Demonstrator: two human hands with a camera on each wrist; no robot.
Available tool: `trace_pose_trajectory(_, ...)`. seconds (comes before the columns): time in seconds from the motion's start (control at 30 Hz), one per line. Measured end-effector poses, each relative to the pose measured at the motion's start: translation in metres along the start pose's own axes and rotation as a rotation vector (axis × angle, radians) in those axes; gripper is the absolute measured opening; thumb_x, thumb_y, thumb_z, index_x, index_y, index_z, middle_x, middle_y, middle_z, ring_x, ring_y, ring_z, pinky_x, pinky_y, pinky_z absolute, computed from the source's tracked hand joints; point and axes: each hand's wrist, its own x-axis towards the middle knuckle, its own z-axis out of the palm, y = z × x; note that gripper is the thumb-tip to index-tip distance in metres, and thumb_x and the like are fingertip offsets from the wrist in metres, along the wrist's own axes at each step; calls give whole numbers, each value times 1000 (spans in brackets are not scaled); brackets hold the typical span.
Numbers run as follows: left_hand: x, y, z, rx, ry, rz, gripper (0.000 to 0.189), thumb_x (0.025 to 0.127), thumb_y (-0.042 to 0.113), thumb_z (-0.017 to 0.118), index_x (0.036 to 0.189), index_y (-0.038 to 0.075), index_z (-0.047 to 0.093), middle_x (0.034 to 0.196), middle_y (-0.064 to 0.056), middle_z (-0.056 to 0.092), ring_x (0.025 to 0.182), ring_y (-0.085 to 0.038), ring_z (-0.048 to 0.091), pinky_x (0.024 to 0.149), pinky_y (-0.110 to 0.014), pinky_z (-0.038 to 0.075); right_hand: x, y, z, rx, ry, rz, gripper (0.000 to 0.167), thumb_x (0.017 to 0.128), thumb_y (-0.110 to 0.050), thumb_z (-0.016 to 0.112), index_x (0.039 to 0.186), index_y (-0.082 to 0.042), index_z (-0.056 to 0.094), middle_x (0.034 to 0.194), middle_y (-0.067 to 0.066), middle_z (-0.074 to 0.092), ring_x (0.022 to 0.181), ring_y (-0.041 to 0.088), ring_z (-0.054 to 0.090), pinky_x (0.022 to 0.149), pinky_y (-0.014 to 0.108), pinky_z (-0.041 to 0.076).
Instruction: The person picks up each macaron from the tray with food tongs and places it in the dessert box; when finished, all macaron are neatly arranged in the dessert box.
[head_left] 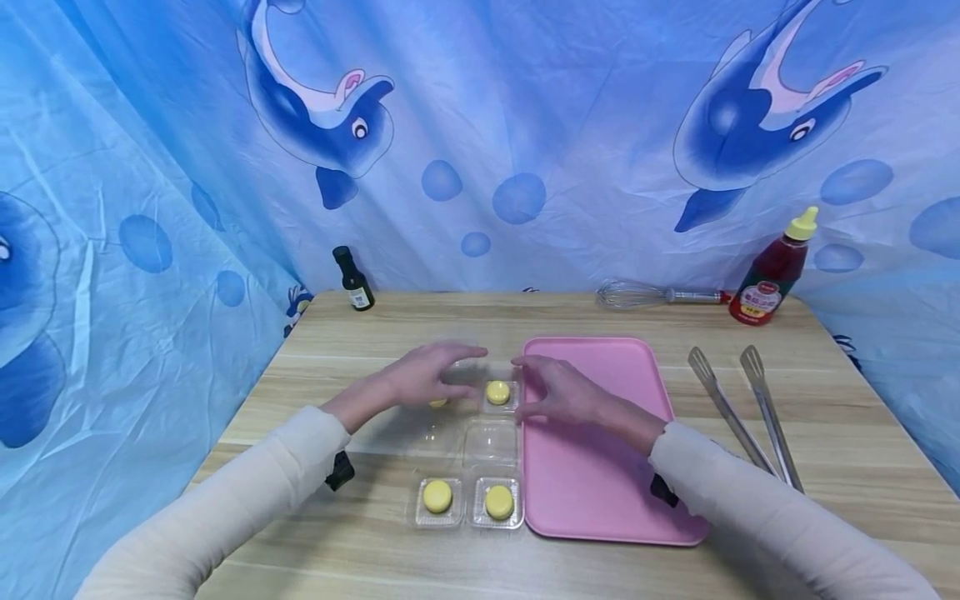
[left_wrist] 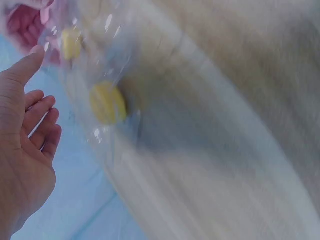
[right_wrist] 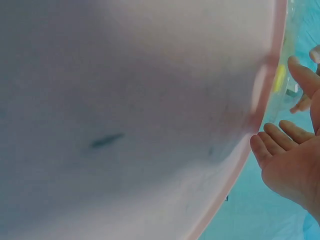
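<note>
My left hand (head_left: 427,375) and right hand (head_left: 566,396) hover facing each other, fingers loosely bent, on either side of a clear plastic box (head_left: 501,408) with a yellow macaron (head_left: 498,392) in it. Neither hand holds anything. Partly hidden under my left hand is another yellow macaron (head_left: 438,403); in the left wrist view a macaron (left_wrist: 107,102) shows beside the palm. My right hand is over the left edge of the pink tray (head_left: 600,475). Nearer me, two more clear boxes hold a yellow macaron (head_left: 437,497) and another macaron (head_left: 499,502).
Clear lids (head_left: 491,442) lie between the box rows. Metal tongs (head_left: 772,417) lie right of the tray. A whisk (head_left: 660,296), a red sauce bottle (head_left: 772,275) and a small dark bottle (head_left: 354,282) are along the back edge, before a blue dolphin-print curtain (head_left: 480,125).
</note>
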Motion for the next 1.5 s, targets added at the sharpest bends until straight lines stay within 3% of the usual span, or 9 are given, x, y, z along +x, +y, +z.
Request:
trace_pose_trajectory(0.23, -9, -19, -21, -59, 45, -63, 77, 100, 33, 77, 163, 8, 41, 166, -12, 43, 151, -34, 42, 125, -53, 35, 10, -3, -4, 30, 25, -18, 92, 89, -30, 88, 161, 0, 39, 158, 21, 50, 151, 37, 42, 126, 53, 31)
trace_pose_trajectory(0.33, -14, -29, -26, -70, 48, -114, 79, 102, 33, 75, 166, 9, 35, 168, -14, 39, 152, -37, 39, 125, -55, 34, 18, -5, -5, 30, 22, -33, 94, 92, -33, 86, 163, 0, 35, 135, 27, 65, 112, 30, 68, 110, 50, 51)
trace_pose_trajectory(0.37, -15, -32, -27, -70, 50, -133, 80, 102, 33, 74, 167, 10, 34, 169, -15, 37, 153, -37, 38, 125, -55, 33, 21, -6, -5, 33, 19, -34, 95, 92, -34, 85, 164, 0, 33, 122, 29, 68, 92, 26, 69, 101, 49, 55)
trace_pose_trajectory(0.47, -18, -42, -29, -68, 65, -179, 81, 103, 31, 73, 168, 9, 30, 169, -18, 35, 153, -40, 37, 126, -56, 31, 31, -9, -4, 49, 13, -27, 96, 94, -35, 83, 165, 0, 30, 125, 32, 67, 66, 22, 50, 96, 46, 56)
trace_pose_trajectory(0.57, -20, -51, -27, -69, 72, -220, 82, 103, 29, 73, 168, 8, 28, 170, -20, 33, 153, -41, 36, 126, -56, 30, 40, -11, -1, 58, 10, 0, 97, 95, -37, 82, 167, -2, 27, 158, 26, 48, 107, 28, 67, 120, 47, 42)
trace_pose_trajectory(0.63, -21, -56, -26, -71, 71, -239, 82, 103, 27, 73, 168, 5, 27, 169, -21, 32, 153, -42, 35, 126, -57, 29, 46, -12, 0, 63, 5, 20, 98, 95, -38, 81, 167, -3, 25, 169, 19, 32, 142, 34, 51, 128, 48, 29)
trace_pose_trajectory(0.7, -22, -61, -24, -71, 66, -263, 82, 103, 28, 73, 168, 5, 27, 169, -21, 32, 154, -42, 35, 126, -57, 29, 52, -12, 3, 65, 1, 24, 98, 96, -37, 81, 167, -1, 24, 170, 19, 30, 156, 36, 32, 129, 49, 26)
trace_pose_trajectory(1.0, -15, -75, -19, -85, 40, -299, 81, 101, 26, 75, 166, 4, 32, 163, -22, 44, 149, -42, 42, 125, -58, 32, 80, -13, 11, 42, 2, 78, 100, 93, -36, 84, 166, 0, 26, 165, 25, 38, 153, 39, 37, 127, 50, 30)
trace_pose_trajectory(1.5, -2, -72, -18, -146, -2, -285, 78, 98, 20, 79, 163, 5, 39, 160, -16, 50, 140, -33, 56, 121, -54, 41, 109, -24, 28, -36, 17, 115, 94, 88, -22, 89, 162, 3, 36, 155, 25, 53, 145, 38, 49, 125, 45, 36)
